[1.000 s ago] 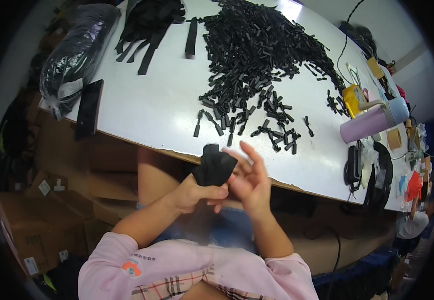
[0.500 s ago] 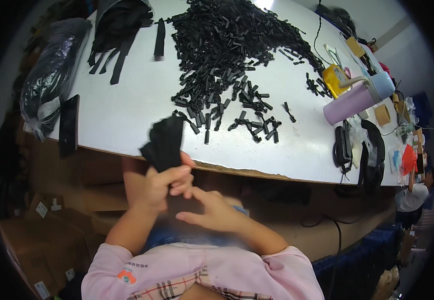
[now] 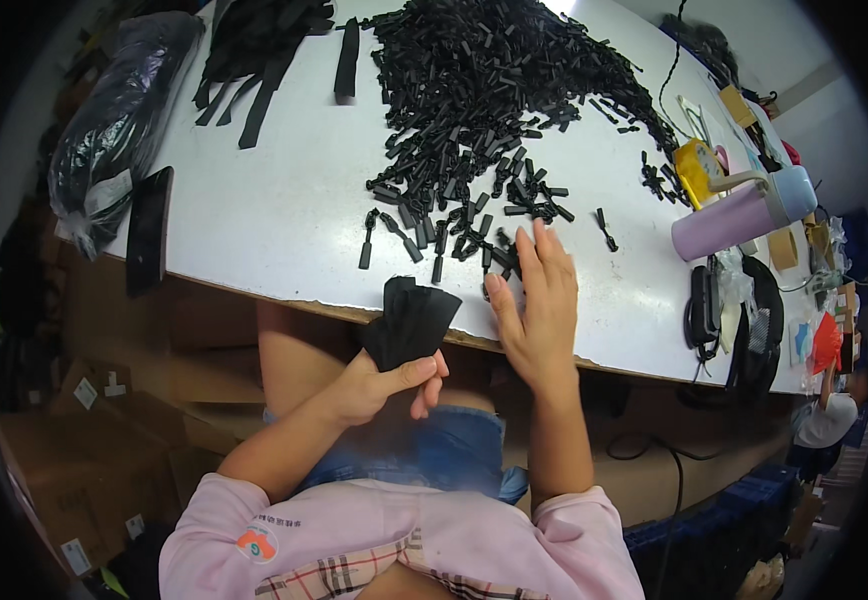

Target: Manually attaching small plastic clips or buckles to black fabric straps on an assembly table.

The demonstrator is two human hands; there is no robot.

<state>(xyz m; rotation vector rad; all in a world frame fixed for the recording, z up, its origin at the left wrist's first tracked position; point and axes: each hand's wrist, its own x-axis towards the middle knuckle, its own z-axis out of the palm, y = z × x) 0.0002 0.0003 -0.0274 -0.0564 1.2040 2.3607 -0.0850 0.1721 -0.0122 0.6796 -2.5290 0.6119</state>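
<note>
My left hand (image 3: 386, 385) is closed round a fanned bundle of black fabric strips (image 3: 411, 322), held just in front of the table's near edge. Over that edge, my right hand (image 3: 544, 315) reaches with fingers stretched and thumb apart. Its fingertips are at a loose cluster of small black zipper pulls (image 3: 441, 250), partly covering some of them; whether they touch is hard to see. Behind, a large heap of the same zipper pulls (image 3: 484, 85) spreads across the white table (image 3: 274, 200).
At the far left lie more black strips (image 3: 259, 45), a plastic-wrapped black bundle (image 3: 129, 120) and a dark flat phone-like slab (image 3: 149, 230). On the right are a lilac bottle (image 3: 719, 230), a yellow object (image 3: 694, 170) and a black pouch (image 3: 754, 320). Cardboard boxes (image 3: 94, 460) stand below left.
My right hand has left my left hand's side and reached forward over the table, its fingers spreading. The left hand has shifted right with the black strips. The view has turned slightly.
</note>
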